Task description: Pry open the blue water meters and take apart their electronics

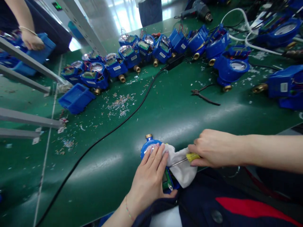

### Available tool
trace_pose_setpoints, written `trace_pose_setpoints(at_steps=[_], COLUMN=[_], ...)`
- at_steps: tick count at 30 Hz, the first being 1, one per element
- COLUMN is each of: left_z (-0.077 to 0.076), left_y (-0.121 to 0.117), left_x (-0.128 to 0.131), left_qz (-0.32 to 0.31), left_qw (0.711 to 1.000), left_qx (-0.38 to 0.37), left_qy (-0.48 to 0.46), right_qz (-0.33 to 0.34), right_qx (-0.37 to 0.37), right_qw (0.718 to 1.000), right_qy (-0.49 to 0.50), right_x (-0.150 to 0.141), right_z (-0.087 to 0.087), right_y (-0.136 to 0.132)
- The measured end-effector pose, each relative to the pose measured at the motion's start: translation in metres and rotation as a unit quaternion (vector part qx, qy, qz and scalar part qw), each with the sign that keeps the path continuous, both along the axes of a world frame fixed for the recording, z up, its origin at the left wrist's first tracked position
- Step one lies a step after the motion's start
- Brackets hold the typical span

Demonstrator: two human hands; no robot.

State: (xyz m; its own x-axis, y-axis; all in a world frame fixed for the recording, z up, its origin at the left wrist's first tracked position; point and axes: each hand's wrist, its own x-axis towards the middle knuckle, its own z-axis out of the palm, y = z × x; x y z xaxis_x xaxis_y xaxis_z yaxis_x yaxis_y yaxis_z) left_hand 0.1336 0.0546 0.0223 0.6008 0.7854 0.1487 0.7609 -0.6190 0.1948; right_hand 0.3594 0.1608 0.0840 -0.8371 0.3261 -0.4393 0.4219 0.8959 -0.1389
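Green bench (113, 142) bears the blue meter (151, 142) near its edge, probably heavy and stiff, best taken by its casing; left hand (150, 173) spreads over it, right hand (210, 148) grips yellow-handled screwdriver (192, 157).

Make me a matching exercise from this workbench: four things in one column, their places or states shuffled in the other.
Things:
1. Screwdriver
2. Pliers
3. White cloth
4. Heat gun

Places or states:
A. Lying near the far edge of the green table
B. Gripped by its yellow handle in the right hand
C. Lying on the table with handles spread, nobody touching it
D. Bunched up beside the blue meter that the left hand covers in part

Right pairs: 1-B, 2-C, 3-D, 4-A
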Motion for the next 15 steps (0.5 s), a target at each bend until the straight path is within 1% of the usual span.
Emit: trace_pose_setpoints(at_steps=[2,5,11,15], left_z=[-0.004,-0.009,-0.016,-0.016], left_y=[-0.001,-0.002,-0.006,-0.008], left_x=[0.0,-0.001,-0.002,-0.005], left_qz=[0.001,0.011,0.03,0.046], left_qw=[0.999,0.997,0.99,0.986], left_qx=[0.018,0.034,0.024,0.022], left_qy=[-0.026,-0.063,-0.137,-0.157], right_qz=[-0.008,0.003,0.016,0.043], right_qx=[-0.018,-0.036,-0.059,-0.054], right_qw=[1.0,0.999,0.998,0.997], right_qy=[-0.006,-0.005,0.025,0.044], right_x=[0.001,0.003,0.011,0.01], right_z=[-0.003,-0.006,-0.015,-0.018], right_y=[0.002,0.005,0.007,0.012])
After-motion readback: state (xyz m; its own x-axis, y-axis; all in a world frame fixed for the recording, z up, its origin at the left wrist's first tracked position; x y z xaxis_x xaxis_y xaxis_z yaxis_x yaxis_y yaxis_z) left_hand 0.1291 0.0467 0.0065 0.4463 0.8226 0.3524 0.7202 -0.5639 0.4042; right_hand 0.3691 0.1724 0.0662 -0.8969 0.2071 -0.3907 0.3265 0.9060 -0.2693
